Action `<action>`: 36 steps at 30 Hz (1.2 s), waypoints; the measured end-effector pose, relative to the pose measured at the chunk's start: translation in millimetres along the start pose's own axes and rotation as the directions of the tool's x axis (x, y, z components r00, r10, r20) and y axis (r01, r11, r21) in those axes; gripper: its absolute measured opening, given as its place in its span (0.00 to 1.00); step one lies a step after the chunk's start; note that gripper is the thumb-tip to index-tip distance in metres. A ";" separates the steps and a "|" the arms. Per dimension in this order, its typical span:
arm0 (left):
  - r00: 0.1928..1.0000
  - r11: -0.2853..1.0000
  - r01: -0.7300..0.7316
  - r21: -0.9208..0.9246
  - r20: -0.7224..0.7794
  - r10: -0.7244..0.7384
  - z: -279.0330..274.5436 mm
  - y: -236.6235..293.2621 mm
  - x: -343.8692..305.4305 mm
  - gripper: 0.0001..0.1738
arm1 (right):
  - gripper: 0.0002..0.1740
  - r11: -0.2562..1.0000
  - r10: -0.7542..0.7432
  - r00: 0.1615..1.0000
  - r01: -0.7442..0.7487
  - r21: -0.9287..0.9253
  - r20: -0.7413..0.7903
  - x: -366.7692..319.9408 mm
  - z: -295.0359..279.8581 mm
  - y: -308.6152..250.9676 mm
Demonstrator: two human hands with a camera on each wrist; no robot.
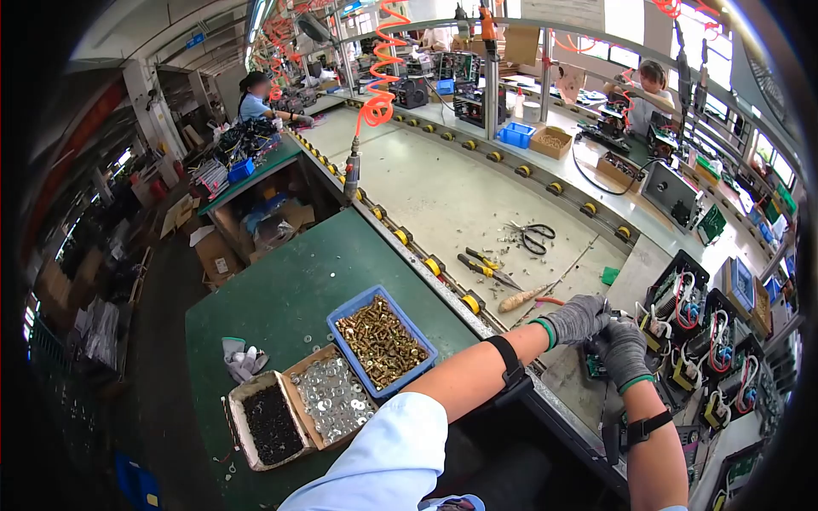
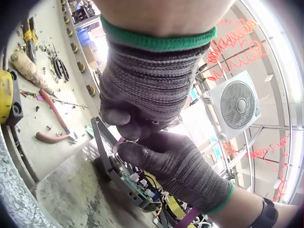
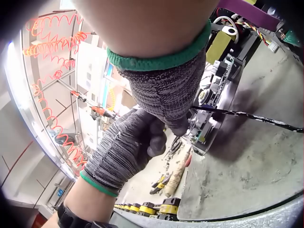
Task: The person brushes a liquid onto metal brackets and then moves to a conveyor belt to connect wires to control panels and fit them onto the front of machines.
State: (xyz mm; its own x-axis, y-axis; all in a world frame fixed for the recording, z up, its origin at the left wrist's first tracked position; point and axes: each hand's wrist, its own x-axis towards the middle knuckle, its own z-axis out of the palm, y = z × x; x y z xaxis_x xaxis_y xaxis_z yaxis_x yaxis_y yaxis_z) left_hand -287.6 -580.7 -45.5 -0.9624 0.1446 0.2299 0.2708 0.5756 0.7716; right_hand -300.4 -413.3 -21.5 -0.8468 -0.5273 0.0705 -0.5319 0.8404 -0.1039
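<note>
Both hands wear grey knit gloves with green cuffs and meet above a black-framed unit with a circuit board [image 2: 135, 183]. My left hand [image 1: 578, 320] has its fingers curled, their tips against a small silvery part [image 2: 133, 141]. From the other side my right hand [image 1: 626, 347] pinches at the same part, its thumb stretched toward the left fingertips. The gloves hide most of that part, and I cannot tell its kind. In the right wrist view a thin dark cord [image 3: 247, 114] runs out from beside the right hand over the grey worktop [image 3: 251, 161].
Red-handled pliers [image 2: 56, 116], yellow-black pliers [image 1: 490, 269], scissors [image 1: 535, 238] and a tapered, wrapped tool [image 1: 521, 300] lie beyond the hands. More wired units [image 1: 682, 294] stand right. A blue bin of brass-coloured fasteners [image 1: 332, 317] and a box of washers [image 1: 317, 441] sit left.
</note>
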 end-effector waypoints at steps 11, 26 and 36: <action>1.000 0.999 0.022 0.042 0.000 -0.022 1.7 -2.6 3.2 0.16 | 0.18 0.987 -0.108 0.994 0.104 -0.126 -0.026 -14.4 -16.7 -4.7; 1.000 0.967 -0.012 -0.255 0.007 0.014 -34.0 -23.1 -33.0 0.10 | 0.09 0.911 -0.272 0.932 0.330 0.249 -0.238 -184.4 -53.7 -48.8; 0.968 0.984 0.150 0.096 -0.217 -0.127 -46.4 -150.9 -60.8 0.32 | 0.14 0.586 0.810 0.534 -0.750 0.306 -0.242 -555.2 -158.6 83.0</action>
State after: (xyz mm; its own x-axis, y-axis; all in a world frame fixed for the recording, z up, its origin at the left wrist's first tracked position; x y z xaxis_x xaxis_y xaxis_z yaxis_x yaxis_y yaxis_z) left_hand -268.9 -713.6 -148.5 -0.9614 -0.1075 0.2533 0.1196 0.6657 0.7365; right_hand 126.3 -30.9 88.0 -0.8819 0.4298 0.1940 0.3224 0.8497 -0.4172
